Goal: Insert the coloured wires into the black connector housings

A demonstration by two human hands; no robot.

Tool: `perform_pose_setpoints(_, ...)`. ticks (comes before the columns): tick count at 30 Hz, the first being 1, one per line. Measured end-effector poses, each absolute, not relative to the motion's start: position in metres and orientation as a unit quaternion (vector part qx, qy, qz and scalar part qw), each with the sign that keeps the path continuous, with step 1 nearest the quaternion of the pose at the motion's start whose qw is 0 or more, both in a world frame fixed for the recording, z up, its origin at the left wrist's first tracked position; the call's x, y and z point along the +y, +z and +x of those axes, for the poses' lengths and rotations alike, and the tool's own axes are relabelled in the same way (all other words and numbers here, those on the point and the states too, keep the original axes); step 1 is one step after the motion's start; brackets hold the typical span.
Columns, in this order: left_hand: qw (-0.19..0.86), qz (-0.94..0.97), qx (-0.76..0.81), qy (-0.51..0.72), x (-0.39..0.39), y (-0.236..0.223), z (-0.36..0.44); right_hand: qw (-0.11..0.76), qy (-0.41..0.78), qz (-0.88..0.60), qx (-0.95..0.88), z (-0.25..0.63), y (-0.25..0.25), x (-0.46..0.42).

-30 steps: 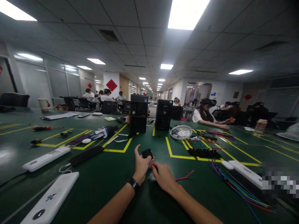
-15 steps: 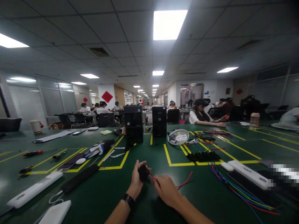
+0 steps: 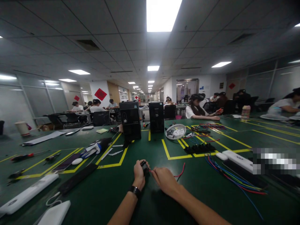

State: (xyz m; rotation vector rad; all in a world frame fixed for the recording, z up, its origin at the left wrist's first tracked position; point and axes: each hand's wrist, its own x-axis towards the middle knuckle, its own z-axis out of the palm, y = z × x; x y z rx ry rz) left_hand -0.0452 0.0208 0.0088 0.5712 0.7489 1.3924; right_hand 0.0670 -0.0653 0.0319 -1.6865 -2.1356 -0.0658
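The left hand (image 3: 139,173) is curled around one small black block (image 3: 144,167). The block is above the green table (image 3: 93,203), near the table's front. The right hand (image 3: 165,179) is closed, pinching one red wire (image 3: 183,169) with its fingertips. One end of the wire is at the block, but I cannot tell if it goes in. The other end pokes out past the right hand. There is one dark watch (image 3: 134,190) on the left wrist.

Two black computers stand upright behind the hands. The left computer (image 3: 130,125) has a round silver button and letters too small to read. The right computer (image 3: 156,123) has a pale mark like a "b", and I cannot read a brand. The signs on the far wall are too small to read.

I count three long white bars (image 3: 30,192), two on the left and one on the right. There is one red and black screwdriver (image 3: 27,157), one paper cup (image 3: 22,128), one white basket (image 3: 175,132) and one bunch of colored wires (image 3: 231,178).
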Motion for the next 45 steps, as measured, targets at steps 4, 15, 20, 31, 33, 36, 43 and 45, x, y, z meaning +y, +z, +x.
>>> perform_pose_setpoints(4,0.693,0.228,0.309,0.61,0.019,0.016,-0.046,0.221,-0.049,-0.589,-0.776,0.063,0.032,-0.067)
perform_pose_setpoints(15,0.67,0.254,0.289,0.635,0.011,0.023,-0.056,0.222,-0.058,-0.585,-0.778,0.056,0.033,-0.072)
perform_pose_setpoints(20,0.71,0.279,0.238,0.601,0.01,0.034,-0.051,0.23,-0.038,-0.579,-0.781,0.06,0.018,-0.076)
perform_pose_setpoints(31,0.659,0.329,0.229,0.637,0.015,0.03,-0.058,0.307,0.062,-0.554,-0.772,0.059,0.034,-0.077)
perform_pose_setpoints(33,0.709,0.244,0.206,0.629,0.022,0.036,-0.068,0.247,0.026,-0.563,-0.788,0.061,0.025,-0.081)
perform_pose_setpoints(36,0.701,0.168,0.215,0.659,0.035,0.04,-0.098,0.19,0.008,-0.56,-0.806,0.064,0.015,-0.084)
perform_pose_setpoints(43,0.56,0.371,0.453,0.587,0.053,0.01,-0.129,0.233,0.014,-0.586,-0.776,0.067,0.022,-0.076)
perform_pose_setpoints(45,0.521,0.434,0.492,0.546,0.064,0.005,-0.129,0.204,0.019,-0.582,-0.787,0.068,0.018,-0.075)
